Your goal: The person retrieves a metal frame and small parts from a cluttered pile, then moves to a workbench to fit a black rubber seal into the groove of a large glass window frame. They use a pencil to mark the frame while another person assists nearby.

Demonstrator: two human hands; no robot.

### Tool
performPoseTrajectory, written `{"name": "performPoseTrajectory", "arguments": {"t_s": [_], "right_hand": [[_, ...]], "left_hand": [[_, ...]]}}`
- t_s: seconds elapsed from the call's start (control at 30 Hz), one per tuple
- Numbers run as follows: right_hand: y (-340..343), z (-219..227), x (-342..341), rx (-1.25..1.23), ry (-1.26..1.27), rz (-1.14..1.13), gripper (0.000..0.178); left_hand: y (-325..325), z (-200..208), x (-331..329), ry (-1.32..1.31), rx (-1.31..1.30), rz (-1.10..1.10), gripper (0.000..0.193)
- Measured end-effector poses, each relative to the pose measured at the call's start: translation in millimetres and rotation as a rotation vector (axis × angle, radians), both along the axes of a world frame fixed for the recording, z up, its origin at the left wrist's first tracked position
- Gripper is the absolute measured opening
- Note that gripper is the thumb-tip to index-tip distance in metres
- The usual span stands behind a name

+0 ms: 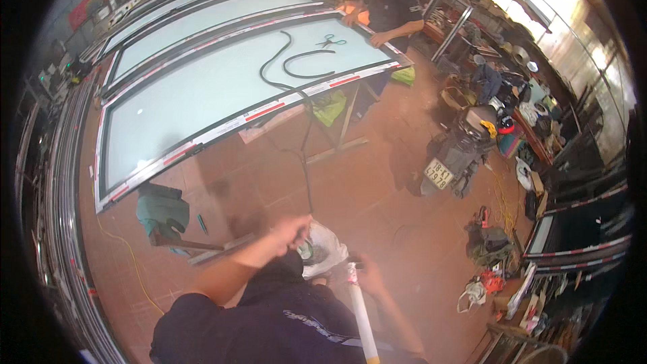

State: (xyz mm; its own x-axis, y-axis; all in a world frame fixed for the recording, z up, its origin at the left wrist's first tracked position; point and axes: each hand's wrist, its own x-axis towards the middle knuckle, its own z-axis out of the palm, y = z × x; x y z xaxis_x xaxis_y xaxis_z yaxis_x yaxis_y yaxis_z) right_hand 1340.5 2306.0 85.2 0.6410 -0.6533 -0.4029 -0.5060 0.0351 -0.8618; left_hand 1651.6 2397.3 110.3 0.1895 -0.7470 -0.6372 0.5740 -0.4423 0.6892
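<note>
The hands are apart: the left hand curls beside the cord, the right hand is by the upper end of the tube; whether either grips, I cannot tell. The cord runs ahead onto the glass; it looks light and rubbery, best pinched just beyond the left hand

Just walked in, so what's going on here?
The person's left hand is beside a white bag, near a dark strip trailing off the nearest glass panel; whether it grips anything is unclear. The right hand is by one end of a white tube, its grip also unclear. Opposite, a co-worker has both hands on the panel. Scissors lie on it.
</note>
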Motion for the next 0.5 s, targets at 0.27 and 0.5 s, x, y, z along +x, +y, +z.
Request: {"name": "performPoseTrajectory", "arguments": {"t_s": [0.27,0.5], "right_hand": [[-122.9,-30.2,18.3,0.08,-0.048,-0.102,0.056],[-232.1,-48.0,113.7,0.11,-0.091,0.113,0.055]], "left_hand": [[-54.0,17.2,160.7,-0.96,0.198,0.519,0.04],[-124.7,-46.1,368.0,-1.347,0.238,0.949,0.047]]}}
